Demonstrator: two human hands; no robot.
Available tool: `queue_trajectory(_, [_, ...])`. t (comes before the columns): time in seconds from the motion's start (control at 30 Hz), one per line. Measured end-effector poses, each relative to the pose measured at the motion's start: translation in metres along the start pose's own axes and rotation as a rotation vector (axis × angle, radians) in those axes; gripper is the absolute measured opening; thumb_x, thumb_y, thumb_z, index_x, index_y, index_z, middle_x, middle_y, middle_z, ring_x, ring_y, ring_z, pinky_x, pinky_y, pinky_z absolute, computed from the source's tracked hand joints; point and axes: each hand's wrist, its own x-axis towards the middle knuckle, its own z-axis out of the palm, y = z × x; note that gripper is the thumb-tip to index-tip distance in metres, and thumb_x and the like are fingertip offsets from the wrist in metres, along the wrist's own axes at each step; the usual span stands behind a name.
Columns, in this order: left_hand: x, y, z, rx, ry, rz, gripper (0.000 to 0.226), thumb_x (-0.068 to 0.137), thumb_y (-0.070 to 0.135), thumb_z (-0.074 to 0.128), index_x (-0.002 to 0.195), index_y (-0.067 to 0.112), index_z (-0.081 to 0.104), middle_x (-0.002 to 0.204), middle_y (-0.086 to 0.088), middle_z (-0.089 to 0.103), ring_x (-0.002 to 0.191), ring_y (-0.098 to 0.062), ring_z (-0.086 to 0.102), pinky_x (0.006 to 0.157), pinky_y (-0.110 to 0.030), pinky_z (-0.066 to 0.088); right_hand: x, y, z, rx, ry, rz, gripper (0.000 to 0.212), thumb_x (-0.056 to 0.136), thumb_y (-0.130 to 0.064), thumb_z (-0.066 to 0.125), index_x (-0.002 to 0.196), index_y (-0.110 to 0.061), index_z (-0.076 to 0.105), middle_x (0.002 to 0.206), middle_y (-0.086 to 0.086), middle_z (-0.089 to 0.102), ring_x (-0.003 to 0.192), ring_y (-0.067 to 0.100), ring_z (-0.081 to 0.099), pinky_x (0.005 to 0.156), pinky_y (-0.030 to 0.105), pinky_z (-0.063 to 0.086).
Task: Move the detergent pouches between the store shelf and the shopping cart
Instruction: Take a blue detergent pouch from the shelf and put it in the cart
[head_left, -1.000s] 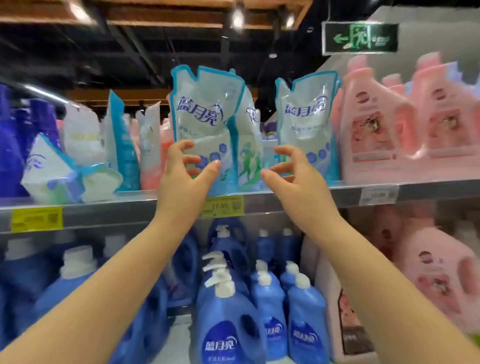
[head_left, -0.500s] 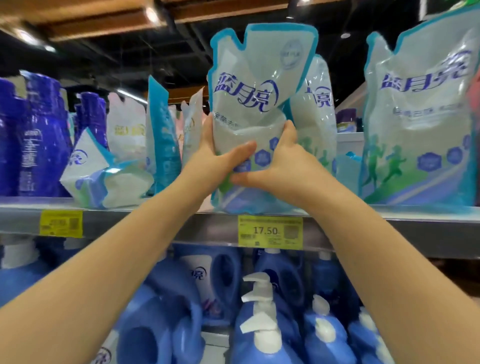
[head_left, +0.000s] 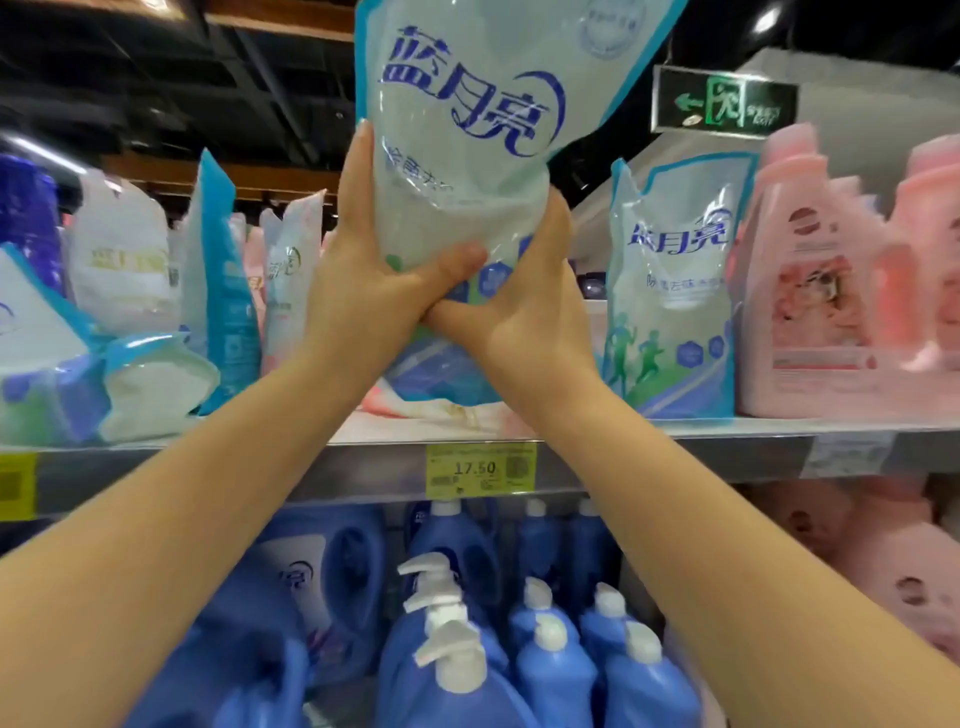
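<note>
Large translucent soft-plastic detergent pouch with blue edging and blue lettering (head_left: 467, 130): upright, straight above the yellow price tag marked 17.50 (head_left: 480, 469), top tipped slightly toward me. I cannot tell whether its base has cleared the grey metal shelf (head_left: 675, 441) that carries the tag.

My left hand (head_left: 363, 291) grips the left flank, fingers (head_left: 361, 171) running up the edge, thumb pressed across the front. My right hand (head_left: 535, 312) wraps the right flank, thumb tucked under the left one. Both hold at the waist, where the film dimples.

Judgement: the liquid sits low, so the top may flop. Lift straight up before drawing back, get support under the base, squeeze lightly.

A matching pouch (head_left: 675, 291) stands right of the tag, near my right wrist; avoid brushing it. Slumped pouches (head_left: 104, 374) lie far left of the tag, blue pump bottles (head_left: 519, 649) below it. Cart not in view.
</note>
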Motion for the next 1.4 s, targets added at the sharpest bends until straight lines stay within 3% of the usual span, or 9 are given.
queue_trajectory(0.17, [-0.004,0.025,0.004,-0.158,-0.017,0.027,0.105,0.065,0.039,0.074,0.149,0.021,0.013,0.131,0.023,0.044,0.123,0.004,0.046,0.103,-0.032,0.044,-0.013,-0.030,-0.025,-0.135,0.052,-0.004,0.099,0.062,-0.019,0.081,0.141,-0.024,0.023,0.127,-0.006,0.055,0.109,0.012,0.057,0.089,0.029,0.049])
queue_trajectory(0.37, [-0.042,0.059,0.021,-0.240,-0.049,-0.050,0.108,0.058,0.041,0.075,0.147,0.030,0.016,0.129,0.027,0.044,0.115,0.014,0.046,0.100,-0.018,0.041,-0.052,-0.050,-0.061,-0.268,0.084,0.051,0.100,0.062,-0.023,0.082,0.143,-0.018,0.023,0.131,-0.002,0.054,0.116,0.015,0.055,0.095,0.036,0.047])
queue_trajectory(0.5, [-0.066,0.090,0.038,-0.262,-0.083,-0.093,0.107,0.057,0.048,0.071,0.147,0.033,0.016,0.136,0.016,0.046,0.121,0.001,0.048,0.104,-0.031,0.042,-0.078,-0.068,-0.094,-0.295,0.098,0.097,0.098,0.064,-0.022,0.082,0.143,-0.017,0.025,0.129,-0.006,0.055,0.115,0.012,0.056,0.095,0.033,0.047])
queue_trajectory(0.63, [-0.096,0.137,0.063,-0.296,-0.129,-0.110,0.103,0.060,0.038,0.073,0.147,0.033,0.017,0.125,0.024,0.046,0.101,0.020,0.048,0.088,0.000,0.036,-0.112,-0.094,-0.144,-0.338,0.143,0.112,0.089,0.062,-0.016,0.083,0.132,-0.024,0.029,0.122,-0.008,0.056,0.109,0.007,0.057,0.091,0.019,0.047])
queue_trajectory(0.77, [-0.138,0.194,0.097,-0.390,-0.165,-0.150,0.098,0.062,0.037,0.072,0.144,0.039,0.017,0.113,0.046,0.038,0.100,0.029,0.042,0.079,0.006,0.031,-0.155,-0.128,-0.209,-0.408,0.147,0.209,0.089,0.064,-0.018,0.081,0.130,-0.038,0.024,0.121,-0.013,0.055,0.104,0.003,0.057,0.084,0.016,0.047])
queue_trajectory(0.83, [-0.159,0.226,0.116,-0.447,-0.206,-0.177,0.099,0.064,0.036,0.074,0.144,0.040,0.016,0.117,0.041,0.042,0.099,0.025,0.045,0.076,0.007,0.033,-0.177,-0.143,-0.244,-0.460,0.157,0.256,0.086,0.064,-0.020,0.081,0.127,-0.039,0.025,0.122,-0.012,0.054,0.105,0.005,0.057,0.084,0.021,0.049])
queue_trajectory(0.9, [-0.183,0.257,0.137,-0.497,-0.252,-0.234,0.103,0.064,0.037,0.076,0.146,0.038,0.015,0.127,0.026,0.046,0.102,0.013,0.051,0.079,0.005,0.035,-0.200,-0.160,-0.279,-0.510,0.174,0.312,0.090,0.064,-0.022,0.081,0.133,-0.032,0.024,0.125,-0.009,0.055,0.106,0.008,0.057,0.083,0.020,0.051])
queue_trajectory(1.07, [-0.233,0.323,0.196,-0.628,-0.384,-0.294,0.109,0.054,0.050,0.075,0.146,0.038,0.018,0.126,0.018,0.052,0.111,0.001,0.054,0.089,-0.011,0.043,-0.248,-0.179,-0.364,-0.638,0.290,0.405,0.096,0.053,-0.029,0.079,0.135,-0.023,0.029,0.121,-0.006,0.059,0.108,0.014,0.060,0.087,0.037,0.053])
queue_trajectory(1.4, [-0.312,0.372,0.353,-0.858,-0.644,-0.359,0.108,0.056,0.052,0.073,0.147,0.032,0.018,0.137,0.015,0.047,0.123,-0.005,0.049,0.104,-0.035,0.042,-0.310,-0.142,-0.504,-0.832,0.469,0.625,0.101,0.058,-0.025,0.084,0.141,-0.020,0.026,0.120,-0.009,0.058,0.107,0.010,0.059,0.087,0.024,0.049])
